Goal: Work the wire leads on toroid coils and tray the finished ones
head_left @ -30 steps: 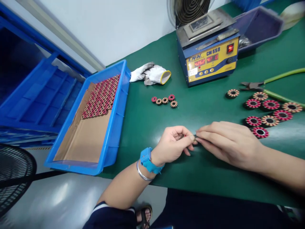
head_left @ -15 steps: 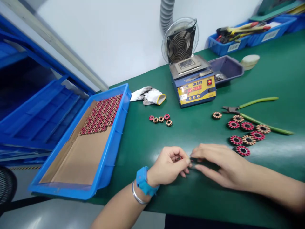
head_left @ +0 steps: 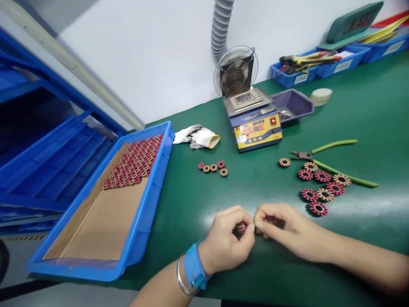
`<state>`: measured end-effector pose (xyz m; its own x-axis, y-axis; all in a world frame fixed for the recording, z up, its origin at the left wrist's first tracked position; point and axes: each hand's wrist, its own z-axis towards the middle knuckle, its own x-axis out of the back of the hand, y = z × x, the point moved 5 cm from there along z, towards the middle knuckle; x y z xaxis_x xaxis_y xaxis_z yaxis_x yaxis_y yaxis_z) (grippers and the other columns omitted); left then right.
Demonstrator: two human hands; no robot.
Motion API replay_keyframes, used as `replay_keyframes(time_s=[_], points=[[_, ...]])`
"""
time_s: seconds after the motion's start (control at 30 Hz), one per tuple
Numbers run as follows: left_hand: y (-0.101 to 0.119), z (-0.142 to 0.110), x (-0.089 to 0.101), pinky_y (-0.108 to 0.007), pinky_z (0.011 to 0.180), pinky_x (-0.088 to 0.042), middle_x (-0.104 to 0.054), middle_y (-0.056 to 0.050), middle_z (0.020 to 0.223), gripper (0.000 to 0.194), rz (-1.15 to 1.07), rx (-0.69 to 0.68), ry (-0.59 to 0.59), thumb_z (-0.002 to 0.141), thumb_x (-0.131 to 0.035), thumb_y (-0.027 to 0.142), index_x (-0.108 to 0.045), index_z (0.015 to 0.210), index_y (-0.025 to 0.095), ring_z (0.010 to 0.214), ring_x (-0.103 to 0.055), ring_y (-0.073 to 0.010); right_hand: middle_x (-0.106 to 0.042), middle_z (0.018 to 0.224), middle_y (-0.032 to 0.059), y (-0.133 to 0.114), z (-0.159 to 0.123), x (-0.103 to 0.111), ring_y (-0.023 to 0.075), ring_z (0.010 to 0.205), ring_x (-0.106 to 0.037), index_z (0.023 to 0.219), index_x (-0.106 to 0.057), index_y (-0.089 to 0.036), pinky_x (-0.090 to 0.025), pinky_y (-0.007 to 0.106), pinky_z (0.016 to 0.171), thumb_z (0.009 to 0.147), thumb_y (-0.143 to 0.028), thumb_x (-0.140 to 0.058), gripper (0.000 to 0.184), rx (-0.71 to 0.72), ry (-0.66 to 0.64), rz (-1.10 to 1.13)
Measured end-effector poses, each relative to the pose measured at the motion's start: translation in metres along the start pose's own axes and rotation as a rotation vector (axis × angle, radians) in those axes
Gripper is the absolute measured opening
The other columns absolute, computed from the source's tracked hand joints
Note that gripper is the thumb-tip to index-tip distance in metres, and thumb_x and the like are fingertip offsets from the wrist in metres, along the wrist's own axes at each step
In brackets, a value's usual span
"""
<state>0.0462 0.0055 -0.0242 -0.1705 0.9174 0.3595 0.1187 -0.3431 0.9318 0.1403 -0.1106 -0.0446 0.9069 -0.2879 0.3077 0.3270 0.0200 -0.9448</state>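
Observation:
My left hand (head_left: 227, 241), with a blue band and a silver bangle at the wrist, is closed round a red-wound ring coil (head_left: 242, 228); only a bit of its striped side shows between the fingers. Against its fingertips, the thumb and fingers of my right hand (head_left: 292, 232) are pinched together. Whatever they grip is too small or hidden to make out. Several red and copper ring coils (head_left: 325, 195) lie loose beyond my right hand. A smaller group of ring coils (head_left: 214, 168) rests farther off, ahead of my left hand.
Green-handled cutters (head_left: 335, 140) lie open behind the loose coils. A solder pot (head_left: 257, 132) with a fan stands at the back, beside a purple bin (head_left: 298, 106). White gloves (head_left: 201, 137) lie near a blue tray (head_left: 145, 228) of coils. Blue tool boxes (head_left: 294, 79) line the wall.
The fingers of my right hand have gone from loosely parted to a pinch at the left fingertips. My left hand stays closed on the coil. The whole view has shifted a little.

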Motion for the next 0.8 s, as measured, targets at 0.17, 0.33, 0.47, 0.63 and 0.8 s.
replay_keyframes(time_s=[0.17,0.33,0.47,0.63,0.8], points=[[-0.024,0.004,-0.011,-0.022,0.050,-0.051,-0.064,-0.005,0.070,0.046,-0.568,0.513,-0.223,0.069,-0.082,0.053,-0.058,0.072,0.013,0.054,-0.059,-0.0106,-0.072,0.090,0.0086,-0.028,-0.017,0.005,0.0186,0.076,-0.060,0.104,-0.065,-0.015,-0.045,0.034,0.069,0.103,-0.011,-0.042,0.023,0.653,0.150,-0.717],[-0.018,0.002,-0.008,-0.024,0.052,-0.050,-0.064,-0.005,0.071,0.040,-0.463,0.401,-0.179,0.078,-0.076,0.049,-0.057,0.072,0.015,0.055,-0.058,-0.0113,-0.069,0.081,0.0074,-0.030,-0.012,0.005,0.0187,0.071,-0.059,0.093,-0.064,-0.017,-0.045,0.034,0.065,0.105,-0.015,-0.036,0.031,0.564,0.152,-0.633],[0.012,-0.005,0.002,-0.029,0.064,-0.047,-0.064,-0.007,0.073,0.014,0.186,-0.226,0.027,0.086,-0.062,0.021,-0.060,0.072,0.018,0.066,-0.056,-0.0150,-0.063,0.065,0.0010,-0.004,0.000,-0.002,0.0134,0.056,-0.057,0.078,-0.052,-0.020,-0.046,0.027,0.055,0.108,-0.041,-0.040,0.038,-0.057,-0.043,0.118],[0.002,-0.001,0.000,-0.028,0.061,-0.047,-0.062,-0.005,0.069,0.015,0.041,-0.050,-0.011,0.085,-0.063,0.024,-0.058,0.073,0.018,0.062,-0.056,-0.0144,-0.067,0.074,0.0037,-0.006,-0.005,0.006,0.0146,0.065,-0.060,0.087,-0.059,-0.018,-0.047,0.028,0.061,0.107,-0.034,-0.045,0.029,0.076,-0.004,-0.095],[-0.022,0.000,-0.017,-0.025,0.050,-0.049,-0.064,-0.006,0.071,0.035,-0.547,0.482,-0.281,0.078,-0.072,0.047,-0.057,0.073,0.016,0.052,-0.057,-0.0125,-0.067,0.080,0.0060,-0.030,-0.019,0.003,0.0196,0.072,-0.058,0.096,-0.064,-0.016,-0.043,0.036,0.068,0.104,-0.012,-0.037,0.029,0.645,0.071,-0.720]])
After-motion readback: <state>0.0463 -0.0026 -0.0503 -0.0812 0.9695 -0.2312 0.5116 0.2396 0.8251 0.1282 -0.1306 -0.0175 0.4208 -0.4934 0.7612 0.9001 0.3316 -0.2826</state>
